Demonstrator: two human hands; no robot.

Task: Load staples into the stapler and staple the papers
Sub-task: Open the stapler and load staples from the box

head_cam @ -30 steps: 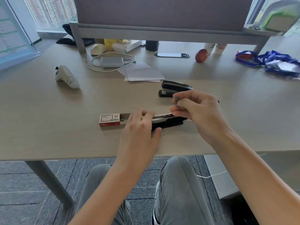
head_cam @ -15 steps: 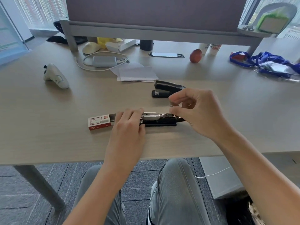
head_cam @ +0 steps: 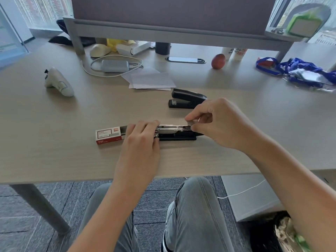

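A black stapler (head_cam: pixel 177 133) lies flat near the desk's front edge with its metal staple channel exposed. My left hand (head_cam: pixel 142 140) presses down on its left end and holds it still. My right hand (head_cam: pixel 216 122) pinches a small strip of staples (head_cam: pixel 191 122) between thumb and forefinger right above the channel's right end. A red and white staple box (head_cam: pixel 109 134) lies slid open just left of my left hand. A small stack of white papers (head_cam: pixel 151 80) rests farther back on the desk.
A second black stapler (head_cam: pixel 187 101) sits closed just behind my right hand. A white controller (head_cam: pixel 59 82) lies at the left, a grey charger with cable (head_cam: pixel 114 66) behind the papers, a red fruit (head_cam: pixel 218 61) and blue lanyards (head_cam: pixel 300 70) to the right.
My right hand came down from above the stapler and now holds the staple strip at the channel. My left hand slid left to the stapler's left end, uncovering the channel.
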